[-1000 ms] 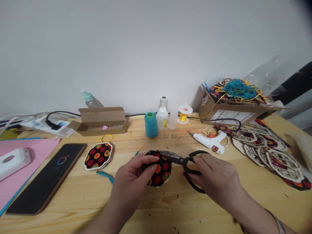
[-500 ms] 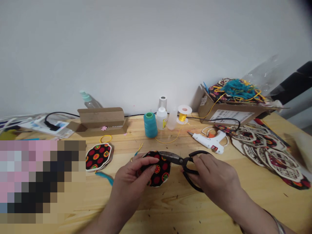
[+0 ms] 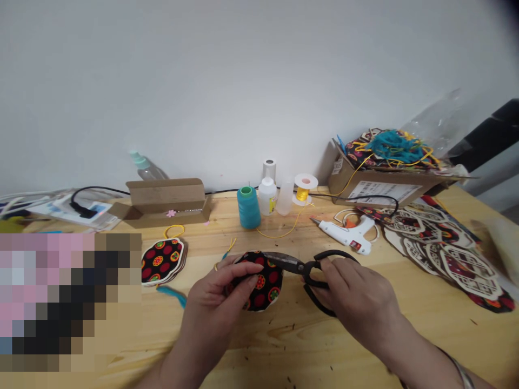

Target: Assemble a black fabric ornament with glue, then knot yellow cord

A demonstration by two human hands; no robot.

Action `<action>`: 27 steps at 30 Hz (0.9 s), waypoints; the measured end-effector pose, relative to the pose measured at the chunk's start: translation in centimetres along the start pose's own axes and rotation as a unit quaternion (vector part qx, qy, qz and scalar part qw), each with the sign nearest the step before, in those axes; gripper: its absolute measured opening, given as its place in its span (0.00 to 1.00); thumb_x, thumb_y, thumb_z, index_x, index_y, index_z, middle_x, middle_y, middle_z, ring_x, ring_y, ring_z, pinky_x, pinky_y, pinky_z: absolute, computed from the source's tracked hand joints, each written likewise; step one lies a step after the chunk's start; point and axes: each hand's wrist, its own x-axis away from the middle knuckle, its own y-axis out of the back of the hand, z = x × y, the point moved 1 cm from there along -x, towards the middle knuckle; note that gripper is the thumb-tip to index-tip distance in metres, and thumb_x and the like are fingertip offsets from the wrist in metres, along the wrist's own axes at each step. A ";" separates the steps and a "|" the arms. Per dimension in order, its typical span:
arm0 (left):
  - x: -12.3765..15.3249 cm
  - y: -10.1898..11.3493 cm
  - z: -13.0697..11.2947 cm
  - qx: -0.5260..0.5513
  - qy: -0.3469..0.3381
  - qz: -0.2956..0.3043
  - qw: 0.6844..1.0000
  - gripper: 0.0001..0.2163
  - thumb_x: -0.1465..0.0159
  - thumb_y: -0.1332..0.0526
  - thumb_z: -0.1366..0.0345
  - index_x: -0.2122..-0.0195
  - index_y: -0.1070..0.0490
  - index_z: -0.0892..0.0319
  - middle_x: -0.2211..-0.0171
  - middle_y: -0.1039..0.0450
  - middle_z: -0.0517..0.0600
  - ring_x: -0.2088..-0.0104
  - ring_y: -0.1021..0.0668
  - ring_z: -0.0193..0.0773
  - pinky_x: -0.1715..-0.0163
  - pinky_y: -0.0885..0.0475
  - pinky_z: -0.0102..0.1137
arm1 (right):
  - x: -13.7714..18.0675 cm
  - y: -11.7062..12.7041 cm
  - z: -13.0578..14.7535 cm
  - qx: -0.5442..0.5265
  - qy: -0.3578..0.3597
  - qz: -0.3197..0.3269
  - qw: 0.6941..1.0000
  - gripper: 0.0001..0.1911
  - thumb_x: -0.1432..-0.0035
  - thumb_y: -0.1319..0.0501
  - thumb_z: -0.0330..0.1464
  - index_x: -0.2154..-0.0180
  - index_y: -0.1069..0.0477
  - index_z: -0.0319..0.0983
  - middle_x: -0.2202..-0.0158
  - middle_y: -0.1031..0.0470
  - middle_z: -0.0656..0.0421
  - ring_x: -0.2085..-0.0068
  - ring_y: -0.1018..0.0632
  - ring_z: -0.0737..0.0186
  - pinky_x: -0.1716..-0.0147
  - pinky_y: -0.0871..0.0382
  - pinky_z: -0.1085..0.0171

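Note:
My left hand pinches a black patterned fabric piece with red and orange flower dots, its edge scalloped and pale. In my right hand is a pair of black-handled scissors, fingers through the loops. The blades lie along the top edge of the fabric, close to my left fingertips; their tips are hard to make out. Just behind my left hand a yellow cord end with teal thread sticks out. To the left lies a stack of similar fabric pieces with a yellow loop and a teal tassel.
Along the wall stand a small cardboard box, a teal thread cone, a glue bottle and a yellow cord spool. A glue gun, layered cutouts and a filled carton occupy the right side.
Almost nothing differs: the whole view has shifted slightly. Both hands keep their hold, and the scissor blades stay at the fabric's top edge.

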 end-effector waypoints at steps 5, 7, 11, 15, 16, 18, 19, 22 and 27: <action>0.0 0.0 -0.1 0.006 0.004 0.000 1.000 0.05 0.47 0.37 0.67 0.69 0.23 0.51 0.64 0.27 0.46 0.62 0.25 0.35 0.63 0.28 0.25 | -0.1 0.2 0.0 -0.005 -0.002 0.002 1.000 0.15 0.39 0.51 0.32 0.70 0.29 0.34 0.78 0.28 0.56 0.76 0.31 0.62 0.77 0.45 0.64; 0.1 0.0 0.0 0.004 0.006 0.000 1.000 0.05 0.47 0.37 0.67 0.69 0.23 0.51 0.64 0.27 0.46 0.62 0.25 0.35 0.62 0.28 0.25 | -0.2 0.3 0.1 -0.006 -0.002 0.003 1.000 0.16 0.39 0.52 0.32 0.71 0.29 0.34 0.78 0.28 0.57 0.77 0.30 0.63 0.78 0.45 0.64; 0.1 0.0 0.1 0.009 0.012 0.000 1.000 0.05 0.47 0.37 0.66 0.69 0.23 0.51 0.64 0.27 0.46 0.62 0.25 0.35 0.62 0.28 0.26 | -0.1 0.3 0.2 -0.013 -0.009 0.013 1.000 0.16 0.39 0.52 0.32 0.72 0.30 0.34 0.79 0.28 0.57 0.78 0.30 0.63 0.79 0.47 0.64; 0.1 0.0 0.1 0.026 0.032 0.003 0.999 0.05 0.47 0.37 0.66 0.69 0.23 0.52 0.64 0.26 0.47 0.63 0.25 0.36 0.64 0.27 0.26 | 0.3 -0.3 0.0 -0.040 -0.035 0.026 0.998 0.14 0.41 0.49 0.36 0.73 0.31 0.36 0.78 0.28 0.58 0.78 0.30 0.65 0.79 0.46 0.65; 0.1 0.0 0.1 0.031 0.038 0.003 0.999 0.05 0.47 0.36 0.66 0.69 0.23 0.53 0.64 0.26 0.47 0.62 0.25 0.36 0.64 0.26 0.26 | 0.4 -0.5 -0.2 -0.053 -0.054 0.031 0.997 0.14 0.42 0.48 0.37 0.73 0.32 0.36 0.78 0.28 0.59 0.78 0.29 0.65 0.79 0.46 0.66; 0.1 0.0 0.1 0.044 0.050 0.000 0.998 0.05 0.48 0.36 0.66 0.69 0.23 0.54 0.63 0.26 0.48 0.62 0.25 0.37 0.64 0.26 0.28 | 0.3 -0.6 -0.4 -0.084 -0.101 0.052 0.990 0.12 0.44 0.45 0.38 0.74 0.33 0.37 0.79 0.29 0.61 0.78 0.29 0.66 0.79 0.46 0.67; 0.1 -0.1 0.0 0.051 0.055 -0.003 0.997 0.05 0.48 0.36 0.65 0.69 0.23 0.54 0.63 0.26 0.48 0.61 0.25 0.38 0.65 0.26 0.28 | 0.2 -0.6 -0.5 -0.101 -0.119 0.066 0.986 0.11 0.46 0.44 0.39 0.74 0.33 0.38 0.79 0.29 0.62 0.78 0.29 0.67 0.79 0.46 0.67; 0.1 -0.2 -0.1 0.053 0.061 -0.007 0.997 0.06 0.48 0.36 0.66 0.69 0.23 0.54 0.62 0.26 0.49 0.62 0.24 0.38 0.65 0.26 0.28 | -0.2 -0.2 -0.5 -0.138 -0.136 0.098 0.976 0.12 0.51 0.40 0.41 0.72 0.33 0.38 0.78 0.30 0.62 0.77 0.29 0.67 0.79 0.45 0.68; 0.0 -0.3 -0.2 0.055 0.070 -0.007 0.996 0.05 0.49 0.36 0.66 0.70 0.23 0.55 0.64 0.25 0.48 0.64 0.24 0.36 0.66 0.26 0.26 | -0.6 0.4 0.0 -0.136 -0.106 0.077 0.982 0.15 0.54 0.39 0.43 0.71 0.32 0.37 0.75 0.29 0.59 0.73 0.28 0.63 0.76 0.43 0.67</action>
